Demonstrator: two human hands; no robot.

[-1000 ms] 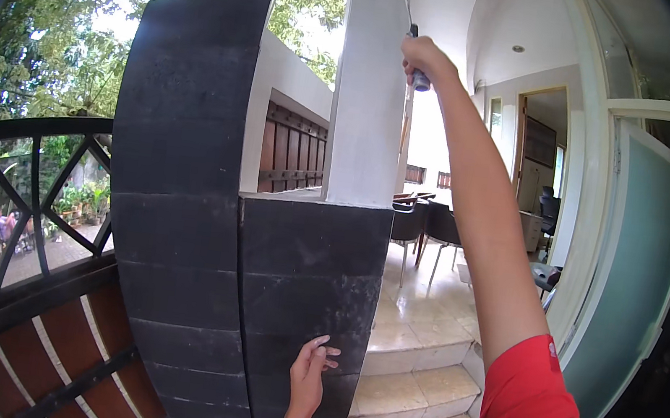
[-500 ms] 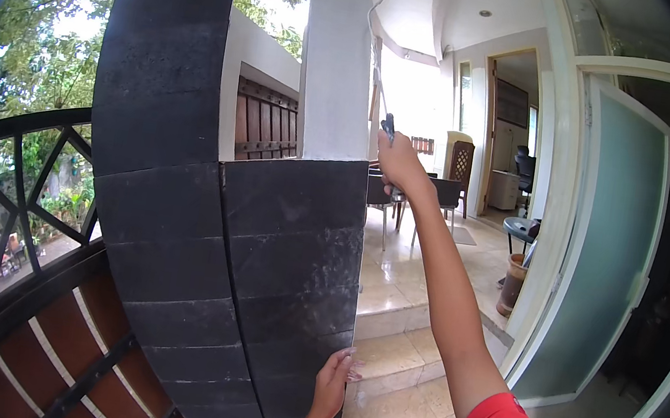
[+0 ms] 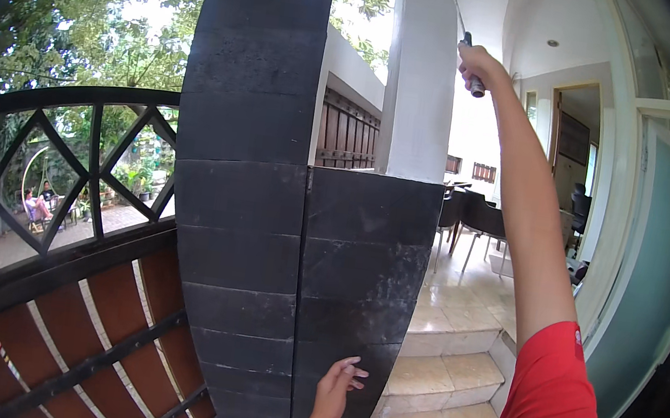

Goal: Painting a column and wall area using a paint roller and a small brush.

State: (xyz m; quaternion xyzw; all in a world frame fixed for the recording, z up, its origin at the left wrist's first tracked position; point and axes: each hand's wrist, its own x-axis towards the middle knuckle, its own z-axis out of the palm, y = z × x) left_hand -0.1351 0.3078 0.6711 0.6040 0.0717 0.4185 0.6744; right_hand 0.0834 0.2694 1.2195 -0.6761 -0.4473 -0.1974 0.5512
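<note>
My right hand (image 3: pixel 486 66), raised high on an outstretched arm, is closed around the dark handle of a paint roller (image 3: pixel 476 87). The roller's thin wire frame runs up beside the white column (image 3: pixel 423 94); its roller head lies beyond the top of the picture. Low down, my left hand (image 3: pixel 333 391) is in front of the black-tiled pillar (image 3: pixel 359 280), fingers apart and holding nothing. Whether its fingertips touch the tiles I cannot tell.
A taller black pillar (image 3: pixel 250 113) with a lantern on top adjoins the left side. Further left is a brown gate (image 3: pixel 75 319) with black bars. Right of the pillar, stone steps (image 3: pixel 436 374) lead up to chairs (image 3: pixel 482 216). A frosted glass door (image 3: pixel 665 244) stands at far right.
My right hand has risen with the paint roller, whose head has left the top of the view. My left hand has come off the pillar's right edge. The view has swung left.
</note>
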